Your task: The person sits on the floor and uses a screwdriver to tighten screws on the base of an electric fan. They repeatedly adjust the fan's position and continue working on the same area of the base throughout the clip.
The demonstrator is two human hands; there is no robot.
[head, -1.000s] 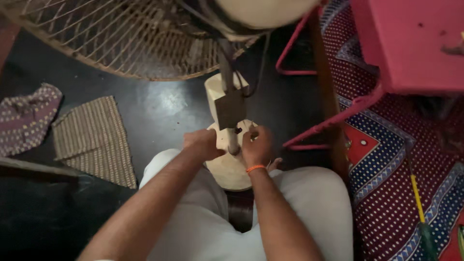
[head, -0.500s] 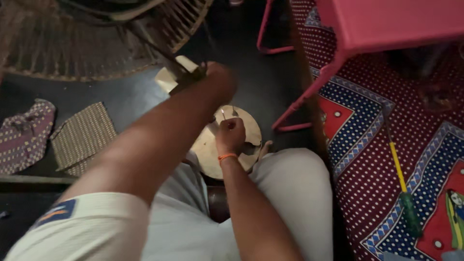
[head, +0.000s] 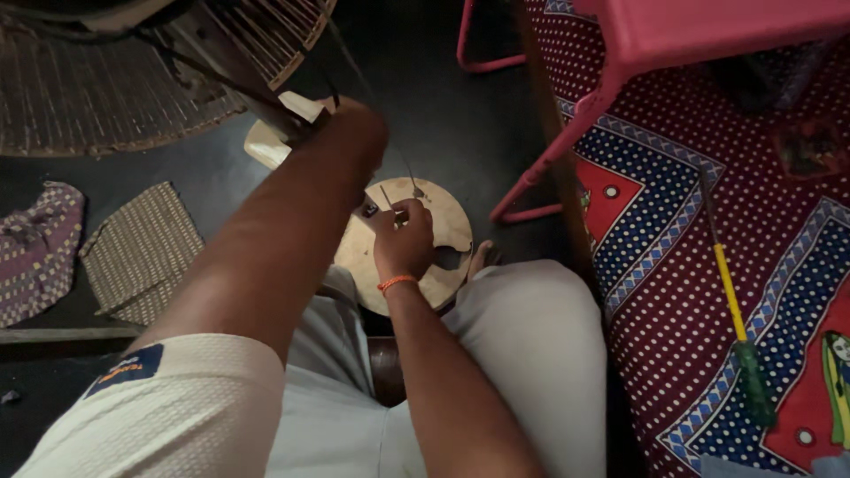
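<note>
A pedestal fan lies tilted across the dark floor, its wire grille (head: 106, 88) at the top left and its round beige base (head: 443, 230) in front of my knees. My left hand (head: 354, 133) reaches up and closes around the fan's beige stem (head: 274, 133) just below the grille. My right hand (head: 403, 243) rests on the base, its fingers pinched on a small metal pin (head: 390, 202). A second thin pin (head: 416, 190) stands beside it. My right wrist wears an orange band.
A pink metal-legged stool (head: 620, 53) stands at the upper right over a red and blue patterned mat (head: 691, 265). A screwdriver with a yellow shaft and green handle (head: 739, 327) lies on the mat. Two cloth pieces (head: 142, 248) lie on the floor at the left.
My left arm lifted from the base and stretched up to the fan's stem. My right hand stayed on the round base. The view swung to the right and down.
</note>
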